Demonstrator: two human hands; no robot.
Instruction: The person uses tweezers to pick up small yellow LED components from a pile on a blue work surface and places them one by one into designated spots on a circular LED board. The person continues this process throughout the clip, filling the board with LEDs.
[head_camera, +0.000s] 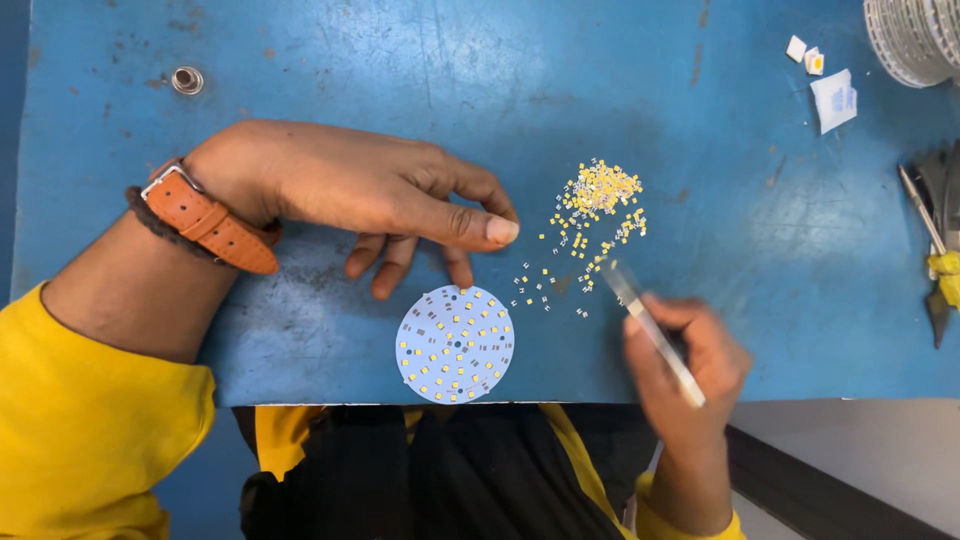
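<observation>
A round white circuit disc dotted with small yellow chips lies at the near edge of the blue table. My left hand rests just beyond it, fingers apart, a fingertip touching the disc's far rim. An orange watch strap circles that wrist. My right hand grips metal tweezers, whose tip points toward a scatter of tiny yellow chips right of the disc.
A small metal stud lies at far left. At the far right sit white paper scraps, a stack of round white discs, and hand tools with a yellow part. The table's front edge runs just under the disc.
</observation>
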